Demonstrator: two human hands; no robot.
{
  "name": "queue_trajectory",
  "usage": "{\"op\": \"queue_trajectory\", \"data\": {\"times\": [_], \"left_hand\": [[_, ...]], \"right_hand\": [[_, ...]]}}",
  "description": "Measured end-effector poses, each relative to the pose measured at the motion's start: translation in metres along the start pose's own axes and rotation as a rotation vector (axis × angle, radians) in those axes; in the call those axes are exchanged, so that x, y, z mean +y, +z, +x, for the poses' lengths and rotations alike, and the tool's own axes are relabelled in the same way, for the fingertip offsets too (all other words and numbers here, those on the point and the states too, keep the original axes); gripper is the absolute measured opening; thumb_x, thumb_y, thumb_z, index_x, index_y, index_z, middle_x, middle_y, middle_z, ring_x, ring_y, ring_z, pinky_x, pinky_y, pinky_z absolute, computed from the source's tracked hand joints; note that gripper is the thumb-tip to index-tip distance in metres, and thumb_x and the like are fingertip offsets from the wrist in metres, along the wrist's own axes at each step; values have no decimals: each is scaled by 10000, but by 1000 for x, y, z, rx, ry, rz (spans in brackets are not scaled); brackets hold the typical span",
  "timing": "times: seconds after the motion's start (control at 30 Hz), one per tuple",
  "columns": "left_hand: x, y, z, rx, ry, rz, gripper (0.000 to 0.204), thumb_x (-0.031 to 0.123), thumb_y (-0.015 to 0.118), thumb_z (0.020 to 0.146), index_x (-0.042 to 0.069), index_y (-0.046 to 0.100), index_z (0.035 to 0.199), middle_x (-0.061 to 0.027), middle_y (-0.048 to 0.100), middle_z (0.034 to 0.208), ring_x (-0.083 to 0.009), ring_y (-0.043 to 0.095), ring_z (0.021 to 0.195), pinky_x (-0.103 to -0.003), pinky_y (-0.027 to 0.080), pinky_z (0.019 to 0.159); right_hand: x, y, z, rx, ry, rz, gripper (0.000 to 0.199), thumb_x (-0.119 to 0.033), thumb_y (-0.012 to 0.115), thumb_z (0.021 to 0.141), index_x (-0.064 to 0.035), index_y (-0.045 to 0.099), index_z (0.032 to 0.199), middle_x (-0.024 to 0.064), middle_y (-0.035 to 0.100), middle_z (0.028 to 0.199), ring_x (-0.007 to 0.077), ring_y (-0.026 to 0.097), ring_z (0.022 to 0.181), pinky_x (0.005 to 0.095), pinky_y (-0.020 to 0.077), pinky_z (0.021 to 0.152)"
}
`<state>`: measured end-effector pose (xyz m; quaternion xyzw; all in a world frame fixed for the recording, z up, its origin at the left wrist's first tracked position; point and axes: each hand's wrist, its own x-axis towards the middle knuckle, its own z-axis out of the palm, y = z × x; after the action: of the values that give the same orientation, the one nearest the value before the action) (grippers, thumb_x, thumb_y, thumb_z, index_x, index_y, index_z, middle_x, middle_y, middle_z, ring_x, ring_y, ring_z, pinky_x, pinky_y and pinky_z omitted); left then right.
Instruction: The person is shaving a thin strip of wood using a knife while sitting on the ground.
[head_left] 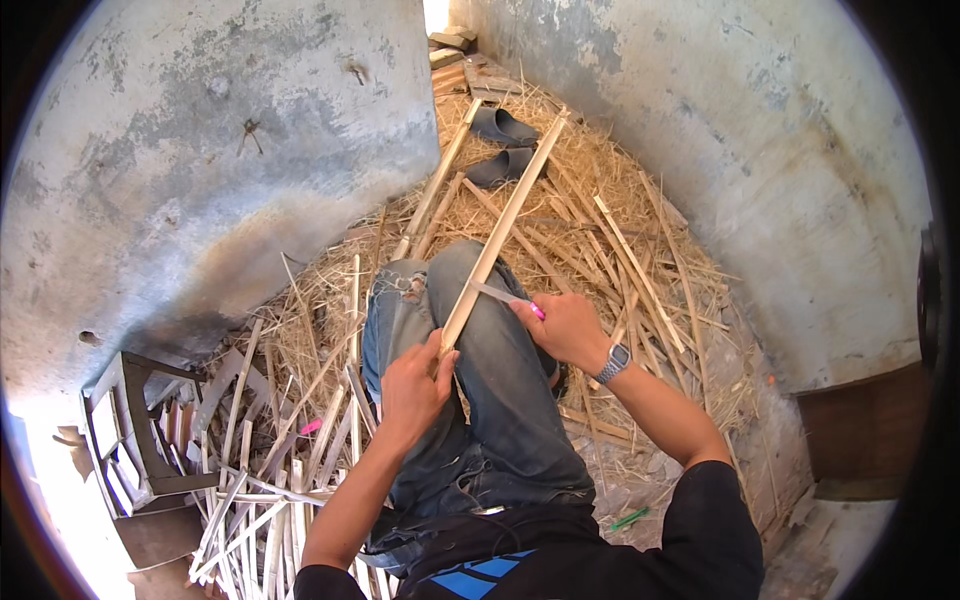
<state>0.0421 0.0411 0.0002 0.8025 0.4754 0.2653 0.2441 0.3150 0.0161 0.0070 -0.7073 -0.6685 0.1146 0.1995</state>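
Note:
A long pale strip of split bamboo [508, 215] slants across my knees, its far end near a pair of dark slippers [500, 165]. My left hand [415, 385] grips the near end of the strip between thumb and fingers. In my right hand [568, 328] is a knife [497, 292] with a pink handle, the fingers wrapped round it. The blade meets the right edge of the strip, a little beyond my left hand. Another pale strip [437, 185] leans to the left of my knees.
Shavings and loose strips [625, 265] cover the floor ahead and to the right. A pile of cut strips [270, 530] lies at my left, beside a dark frame [150, 430]. Worn plaster walls [230, 130] stand on both sides. A green object [630, 519] lies near my right elbow.

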Motion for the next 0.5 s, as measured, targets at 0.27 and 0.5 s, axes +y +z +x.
{"op": "queue_trajectory", "data": {"times": [0.27, 0.5], "left_hand": [[-2, 5, -14, 35, 6, 39, 406, 244, 756, 958, 79, 695, 1324, -152, 669, 835, -371, 669, 712, -461, 517, 636], [-11, -12, -37, 36, 33, 88, 412, 234, 756, 960, 69, 693, 1332, -138, 662, 825, -355, 675, 684, -448, 523, 602]], "right_hand": [[8, 18, -3, 49, -11, -213, 695, -680, 518, 1013, -64, 720, 762, 178, 655, 588, 371, 686, 554, 494, 527, 495], [14, 26, 8, 102, -140, -235, 689, -676, 541, 1003, -87, 680, 674, 159, 602, 512, 346, 650, 473, 452, 498, 433]]}}
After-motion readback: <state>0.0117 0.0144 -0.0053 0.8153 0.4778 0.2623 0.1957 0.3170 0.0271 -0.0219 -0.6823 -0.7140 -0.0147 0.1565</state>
